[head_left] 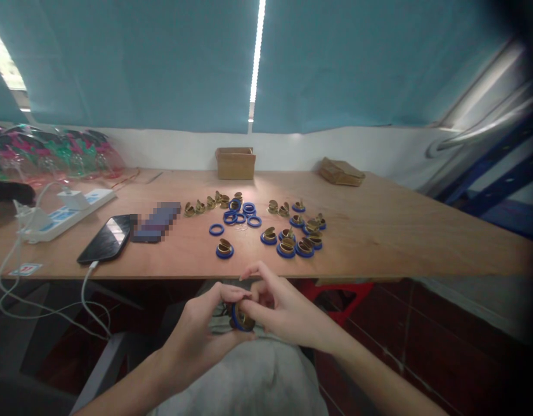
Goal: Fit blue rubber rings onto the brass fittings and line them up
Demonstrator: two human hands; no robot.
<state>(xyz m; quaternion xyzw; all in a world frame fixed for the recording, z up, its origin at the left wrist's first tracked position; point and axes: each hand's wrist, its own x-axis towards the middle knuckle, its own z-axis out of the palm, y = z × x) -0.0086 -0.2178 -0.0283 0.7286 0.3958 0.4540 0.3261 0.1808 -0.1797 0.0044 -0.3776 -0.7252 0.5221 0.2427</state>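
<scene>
Above my lap, just in front of the table edge, my left hand (205, 323) pinches a round brass fitting with a blue ring (242, 318) between thumb and fingers. My right hand (275, 306) is closed at its right side, the thumb pressed against the brass face; its index finger is raised and bent. Fingers hide part of the fitting. Loose blue rings (216, 229) lie mid-table, near several brass fittings without rings (200, 206) that have tilted flaps. To the right sit several brass fittings seated in blue rings (286, 247), and one more ringed fitting (224, 248) stands nearer the edge.
On the left are a white power strip (71, 214) with cables, a black phone (105, 238) on a charging cable and a blurred-out flat device (157, 222). An open cardboard box (235, 163) and a brown paper packet (341, 171) stand at the back. Wrapped bottles (53, 153) fill the far left.
</scene>
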